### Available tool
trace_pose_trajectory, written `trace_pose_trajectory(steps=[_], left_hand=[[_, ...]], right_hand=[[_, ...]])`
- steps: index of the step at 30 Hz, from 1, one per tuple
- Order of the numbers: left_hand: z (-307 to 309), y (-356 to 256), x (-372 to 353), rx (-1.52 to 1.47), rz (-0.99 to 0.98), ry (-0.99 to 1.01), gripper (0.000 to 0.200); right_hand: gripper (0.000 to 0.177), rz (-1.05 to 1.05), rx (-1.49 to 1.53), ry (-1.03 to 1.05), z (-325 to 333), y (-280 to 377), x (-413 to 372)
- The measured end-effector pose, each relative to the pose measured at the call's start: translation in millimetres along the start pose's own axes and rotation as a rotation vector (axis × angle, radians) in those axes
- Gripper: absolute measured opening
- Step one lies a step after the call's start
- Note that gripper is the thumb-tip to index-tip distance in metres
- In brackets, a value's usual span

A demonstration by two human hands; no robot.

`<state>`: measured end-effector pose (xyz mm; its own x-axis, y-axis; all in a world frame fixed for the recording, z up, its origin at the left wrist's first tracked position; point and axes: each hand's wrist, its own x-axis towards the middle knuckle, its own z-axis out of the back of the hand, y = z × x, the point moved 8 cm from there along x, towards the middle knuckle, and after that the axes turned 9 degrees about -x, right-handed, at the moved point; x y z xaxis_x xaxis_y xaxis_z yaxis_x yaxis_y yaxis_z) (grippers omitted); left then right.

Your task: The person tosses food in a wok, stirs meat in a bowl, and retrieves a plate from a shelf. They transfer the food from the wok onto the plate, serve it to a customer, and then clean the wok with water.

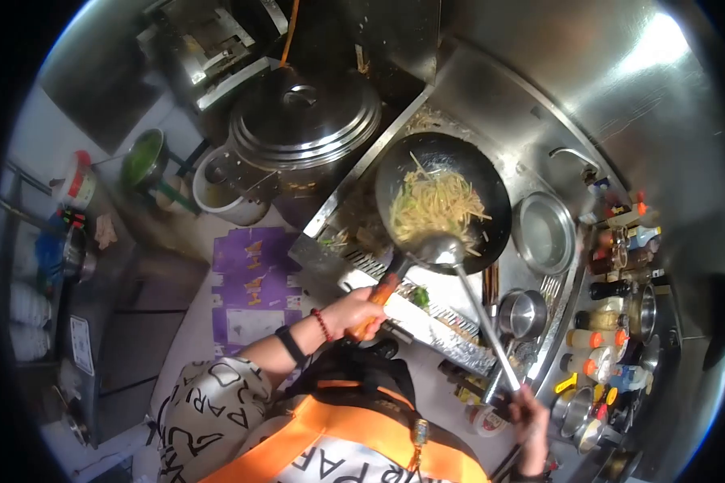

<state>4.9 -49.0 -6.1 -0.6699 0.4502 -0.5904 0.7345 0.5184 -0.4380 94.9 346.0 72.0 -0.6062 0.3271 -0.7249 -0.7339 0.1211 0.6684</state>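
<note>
My left hand (pixel 362 312) is closed around the orange-brown wooden handle (pixel 385 291) of a dark wok (pixel 491 189). The wok sits over the stove, with pale shredded strips and some green pieces (pixel 439 201) in it. In my right hand (pixel 530 419) is the end of a long-handled metal ladle (pixel 441 249). The bowl of the ladle lies at the near side of the wok, against the food. What exactly the strips are I cannot make out.
A large lidded pot (pixel 304 117) stands left of the wok. To the right are a metal basin of water (pixel 544 233), a small metal pot (pixel 523 313) and several seasoning bottles (pixel 588 338). Flattened purple cardboard (pixel 254 278) lies on the floor.
</note>
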Motion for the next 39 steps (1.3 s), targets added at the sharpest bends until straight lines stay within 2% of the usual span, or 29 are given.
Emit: trace_pose_trajectory(steps=[1,2,3,4,5,6,7,8,9,10,12,13,14,16,18,20,22,25,26,28,29,31,32,35,37,38,39], left_hand=[[0.2,5.2,-4.7,0.038,0.002,0.024,0.009],[-4.0,2.3,-0.8,0.080,-0.006,0.059,0.008],[-24.8,-19.3,25.8,0.097,-0.114,0.105,0.007],[-20.3,-19.6,46.2,0.073,-0.081,0.020,0.013],[-18.6,-14.1,51.0,0.077,-0.105,0.037,0.010],[-20.7,-14.5,54.2,0.088,-0.135,0.056,0.008],[-17.7,-5.9,44.3,-0.005,-0.088,0.033,0.008],[-7.5,8.2,26.5,-0.098,-0.038,0.008,0.010],[10.9,25.4,24.5,-0.069,0.013,0.154,0.015],[12.8,23.2,2.3,-0.008,0.041,0.125,0.012],[8.8,19.9,-6.8,0.004,0.036,0.057,0.009],[-4.6,10.3,-0.7,0.000,-0.015,0.127,0.008],[-18.4,-1.5,7.2,-0.116,-0.026,0.078,0.007],[-27.5,-14.6,44.3,-0.083,-0.070,0.125,0.010],[-24.2,-20.0,66.6,-0.016,-0.128,0.066,0.013],[-22.2,-21.8,77.0,0.045,-0.118,0.085,0.013],[-13.0,-13.0,89.5,0.062,-0.103,0.066,0.011],[-9.5,-13.8,90.5,0.078,-0.087,0.087,0.010],[-7.9,-13.3,90.9,0.060,-0.080,0.075,0.009],[-10.4,-14.2,88.4,0.063,-0.075,0.057,0.008],[-9.3,-12.7,90.0,0.076,-0.068,0.060,0.008],[-6.4,-9.7,95.0,0.091,-0.055,0.067,0.009],[-5.0,-8.5,96.3,0.094,-0.056,0.067,0.009],[-6.5,-7.6,97.0,0.105,-0.084,0.064,0.009],[-4.1,-6.0,100.1,0.089,-0.060,0.074,0.009],[-4.9,-7.3,100.9,0.093,-0.064,0.074,0.009],[-5.6,-7.2,99.6,0.076,-0.071,0.065,0.009]], right_hand=[[0.031,0.067,-0.087,0.020,4.6,10.3,13.3],[0.030,0.040,-0.083,0.025,1.9,5.5,7.3],[0.034,0.371,-0.255,0.194,-21.0,50.6,43.5],[0.040,0.666,-0.747,0.046,-30.2,72.5,61.6],[0.038,0.898,-1.171,-0.079,-77.4,105.0,29.5],[0.039,0.624,-0.326,0.159,-63.3,81.9,92.2],[0.043,0.875,-1.212,-0.094,-95.9,112.6,45.7],[0.043,0.878,-1.199,-0.105,-90.3,116.7,39.8],[0.044,0.764,-0.675,0.020,-72.8,114.0,40.1],[0.046,0.623,-0.157,0.138,-59.0,107.2,39.4],[0.046,1.092,-0.896,-0.070,-51.0,137.8,-37.2],[0.043,0.880,-0.843,-0.015,-35.6,141.5,-56.2],[0.040,0.669,-0.789,0.037,-24.0,136.5,-66.0],[0.040,0.663,-0.840,0.046,-15.2,128.6,-66.8],[0.039,0.612,-0.911,0.064,-29.0,124.9,-56.5],[0.040,0.812,-1.000,0.113,-64.3,111.7,-15.7],[0.042,0.857,-0.953,0.089,-98.3,113.6,12.1],[0.040,0.927,-1.088,-0.025,-112.3,136.6,-21.1],[0.040,0.836,-0.982,-0.030,-98.4,135.7,-30.7],[0.041,0.888,-1.204,-0.087,-81.8,142.3,-64.3],[0.041,0.883,-1.206,-0.091,-76.9,135.9,-64.5],[0.045,0.888,-1.292,-0.231,-72.2,128.4,-57.2],[0.047,0.795,-1.425,-0.305,-81.1,123.7,-38.0],[0.046,0.823,-1.437,-0.403,-97.7,109.0,29.7],[0.044,0.983,-0.902,-0.175,-92.5,110.3,58.2],[0.044,0.988,-0.898,-0.175,-86.7,108.7,60.1],[0.044,0.776,-0.693,-0.079,-76.8,96.7,65.8]])
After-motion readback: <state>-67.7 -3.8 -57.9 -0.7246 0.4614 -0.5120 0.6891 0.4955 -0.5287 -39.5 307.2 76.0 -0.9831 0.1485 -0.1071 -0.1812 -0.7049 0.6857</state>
